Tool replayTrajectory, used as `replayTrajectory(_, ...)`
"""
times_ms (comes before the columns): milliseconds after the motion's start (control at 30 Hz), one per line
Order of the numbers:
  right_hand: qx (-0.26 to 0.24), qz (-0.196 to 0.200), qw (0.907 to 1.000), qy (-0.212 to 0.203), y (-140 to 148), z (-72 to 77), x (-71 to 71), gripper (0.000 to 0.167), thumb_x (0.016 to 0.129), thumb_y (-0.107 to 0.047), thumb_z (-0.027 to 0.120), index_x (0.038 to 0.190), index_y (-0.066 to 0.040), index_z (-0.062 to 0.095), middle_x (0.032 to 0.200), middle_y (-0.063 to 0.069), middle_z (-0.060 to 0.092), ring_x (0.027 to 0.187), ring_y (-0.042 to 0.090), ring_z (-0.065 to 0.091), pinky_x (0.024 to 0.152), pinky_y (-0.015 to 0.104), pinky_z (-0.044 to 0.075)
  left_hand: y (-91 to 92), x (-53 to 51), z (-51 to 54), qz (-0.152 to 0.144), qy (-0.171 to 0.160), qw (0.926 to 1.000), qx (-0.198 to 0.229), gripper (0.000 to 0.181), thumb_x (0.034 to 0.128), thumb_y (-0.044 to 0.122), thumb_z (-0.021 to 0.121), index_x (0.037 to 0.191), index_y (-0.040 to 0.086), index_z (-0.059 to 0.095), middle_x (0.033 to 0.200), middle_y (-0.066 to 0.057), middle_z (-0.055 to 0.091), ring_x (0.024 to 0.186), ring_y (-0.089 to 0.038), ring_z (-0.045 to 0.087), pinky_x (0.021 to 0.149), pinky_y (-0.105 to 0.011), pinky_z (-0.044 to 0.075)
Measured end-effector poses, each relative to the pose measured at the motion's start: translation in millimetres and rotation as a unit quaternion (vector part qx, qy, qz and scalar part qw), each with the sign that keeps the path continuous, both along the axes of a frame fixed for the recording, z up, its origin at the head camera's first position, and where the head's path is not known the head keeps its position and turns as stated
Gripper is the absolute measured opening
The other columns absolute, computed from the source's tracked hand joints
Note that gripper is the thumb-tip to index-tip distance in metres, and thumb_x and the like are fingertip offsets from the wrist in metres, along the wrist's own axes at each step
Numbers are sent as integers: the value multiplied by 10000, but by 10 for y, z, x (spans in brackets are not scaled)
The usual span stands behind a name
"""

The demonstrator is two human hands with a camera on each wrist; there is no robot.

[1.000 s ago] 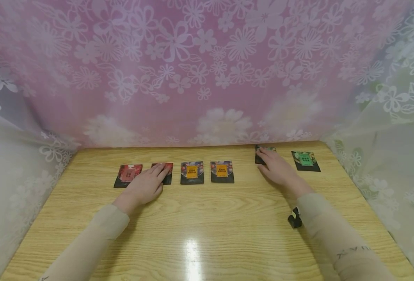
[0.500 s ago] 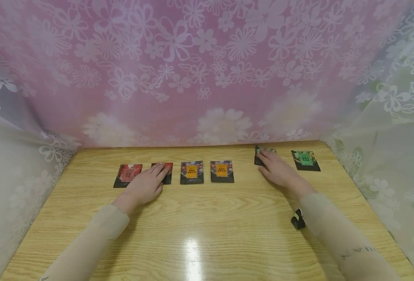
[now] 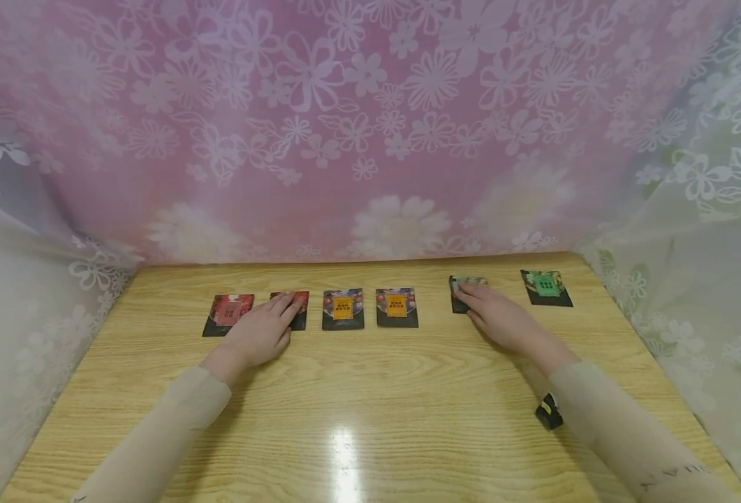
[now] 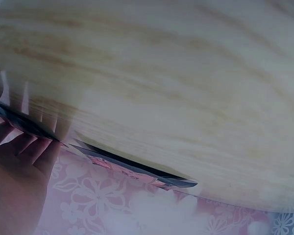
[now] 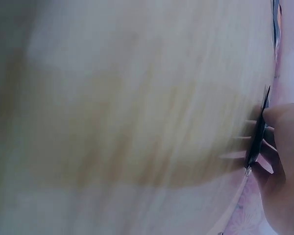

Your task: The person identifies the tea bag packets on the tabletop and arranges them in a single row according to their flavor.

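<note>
Six-sided clutter is absent; small flat packets lie in a row on the wooden table [image 3: 370,391]. My left hand [image 3: 257,335] rests on a red and black packet [image 3: 299,320], covering much of it. Left of it lies another red packet [image 3: 228,316], partly behind that hand. With extended fingers, my right hand [image 3: 502,314] lies on a green and black packet [image 3: 461,302], hiding its lower right. A second green packet [image 3: 547,288] lies to the right. In the right wrist view, the fingers touch the dark packet [image 5: 258,132] edge-on.
Two orange-labelled packets [image 3: 343,309] lie between the hands. A small black object [image 3: 549,412] sits at the right sleeve. Behind the table hangs a pink flowered curtain [image 3: 370,140]; pale patterned curtains flank both sides.
My right hand has drawn the green packet nearer to me and slightly left. The small black object has shifted with the right arm. The left hand has stayed in place.
</note>
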State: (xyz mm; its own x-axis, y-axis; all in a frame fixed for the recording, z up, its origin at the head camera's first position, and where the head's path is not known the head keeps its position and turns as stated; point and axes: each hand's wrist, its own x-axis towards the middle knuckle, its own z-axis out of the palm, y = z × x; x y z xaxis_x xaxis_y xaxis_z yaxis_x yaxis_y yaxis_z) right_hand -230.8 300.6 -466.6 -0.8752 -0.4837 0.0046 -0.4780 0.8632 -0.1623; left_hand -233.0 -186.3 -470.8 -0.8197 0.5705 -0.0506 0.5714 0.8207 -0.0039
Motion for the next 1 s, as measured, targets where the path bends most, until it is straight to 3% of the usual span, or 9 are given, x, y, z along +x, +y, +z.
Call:
replayTrajectory(467, 184, 220, 9992, 293, -179, -20, 142, 497, 1080, -133, 589, 1561, -26, 524, 1632, 214, 481, 1501, 436, 472, 1245, 611, 384, 7, 20, 26, 24, -19, 10000, -2, 574, 1102, 213, 485, 1638, 30, 394, 1691, -232, 382, 1557, -408, 409, 1241, -567, 410)
replayTrajectory(1000, 237, 295, 9987, 332, -379, -12, 176, 499, 1079, -168, 600, 1553, -27, 533, 1619, 211, 498, 1491, 427, 489, 1258, 599, 375, 8, 5, 14, 20, -74, 10000, -8, 583, 1104, 221, 484, 1647, 34, 379, 1701, -228, 366, 1563, -410, 397, 1243, -572, 406)
